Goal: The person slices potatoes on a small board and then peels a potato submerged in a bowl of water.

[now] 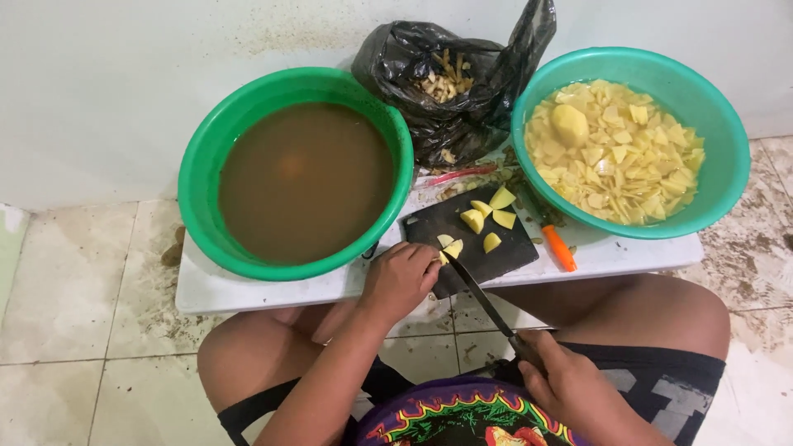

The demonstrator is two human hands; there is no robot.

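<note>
- Head view, nearest me at 5 o'clock: my right hand (570, 384) is clamped on the handle of a long knife (483, 297), blade angled up to the board.
- At centre, my left hand (401, 277) curls shut over a potato piece (451, 249), pinning it on the black cutting board (471, 239); five cut chunks lie beyond.
- At 1 o'clock, the teal bowl (719, 177) is nearly full of slices, so most cutting looks done.
- At 11 o'clock, a green bowl (202, 173) holds murky water; whether potatoes remain there I cannot tell.
- At 12 o'clock, a black bag (413, 66) holds peels.
</note>
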